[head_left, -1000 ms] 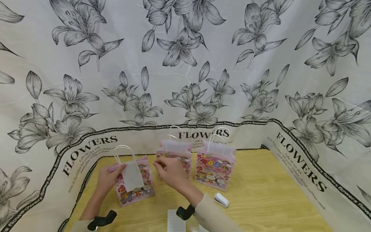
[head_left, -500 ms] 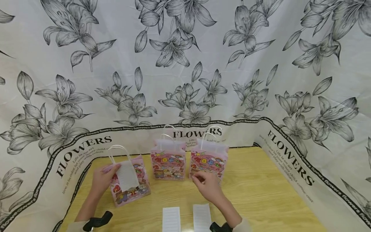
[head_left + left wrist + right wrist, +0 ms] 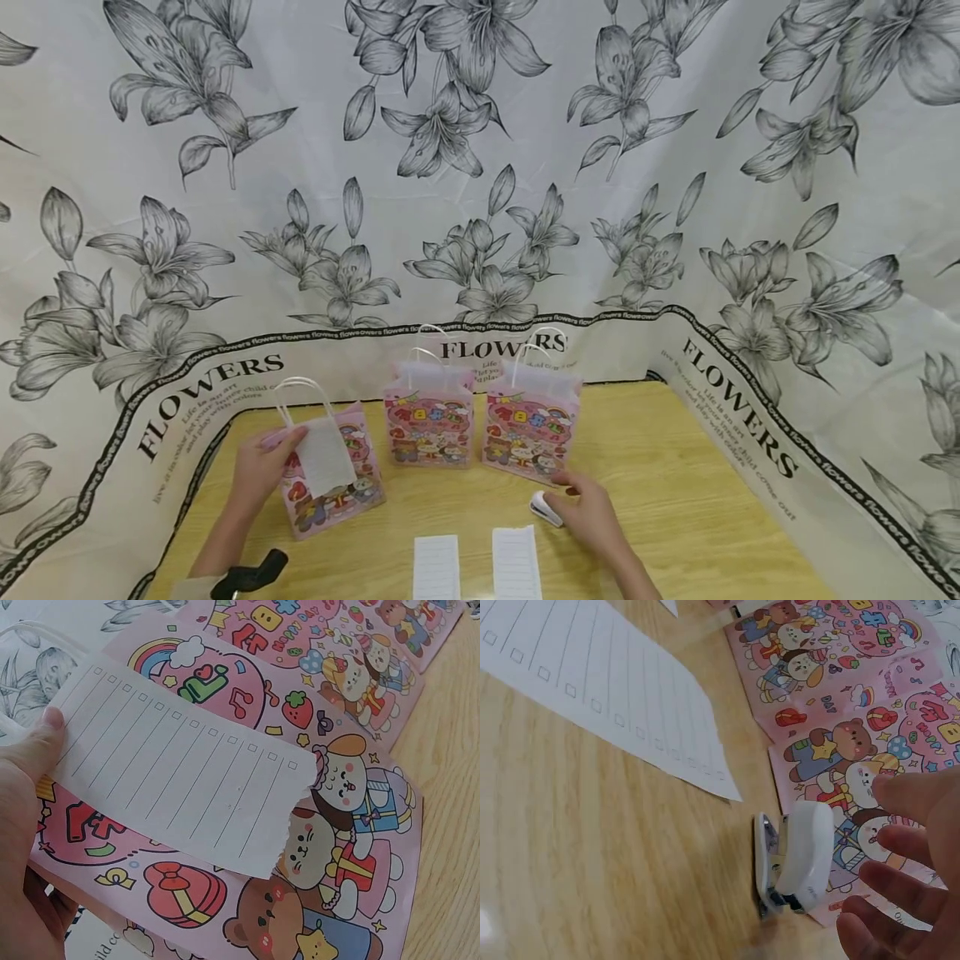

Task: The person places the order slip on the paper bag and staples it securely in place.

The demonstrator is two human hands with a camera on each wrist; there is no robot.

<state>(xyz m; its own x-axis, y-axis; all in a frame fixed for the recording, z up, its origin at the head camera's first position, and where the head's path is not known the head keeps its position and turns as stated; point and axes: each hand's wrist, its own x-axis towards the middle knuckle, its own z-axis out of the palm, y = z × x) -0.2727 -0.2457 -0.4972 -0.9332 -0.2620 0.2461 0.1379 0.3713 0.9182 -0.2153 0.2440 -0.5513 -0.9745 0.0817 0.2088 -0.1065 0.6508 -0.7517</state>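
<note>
At the left in the head view, my left hand (image 3: pixel 258 471) grips the top edge of a pink cartoon gift bag (image 3: pixel 356 487) and a white checklist sheet (image 3: pixel 327 457) together. The thumb presses the sheet's upper end against the bag front, as the left wrist view shows; that sheet's lower edge (image 3: pixel 289 832) is torn. A small white stapler (image 3: pixel 546 509) lies on the table to the right. My right hand (image 3: pixel 592 512) is right at it, and in the right wrist view the fingers (image 3: pixel 900 889) spread loosely beside the stapler without closing on it.
Two more pink gift bags, a middle one (image 3: pixel 429 425) and a right one (image 3: pixel 528 429), stand upright with white handles at the table's back. Two lined sheets, one left (image 3: pixel 437 567) and one right (image 3: pixel 516 562), lie at the front. A flower-printed cloth (image 3: pixel 465 250) surrounds the wooden table (image 3: pixel 675 500).
My right hand has left the area by the held bag, swung right across the table and come down to the stapler. The left hand keeps its hold on the bag and sheet.
</note>
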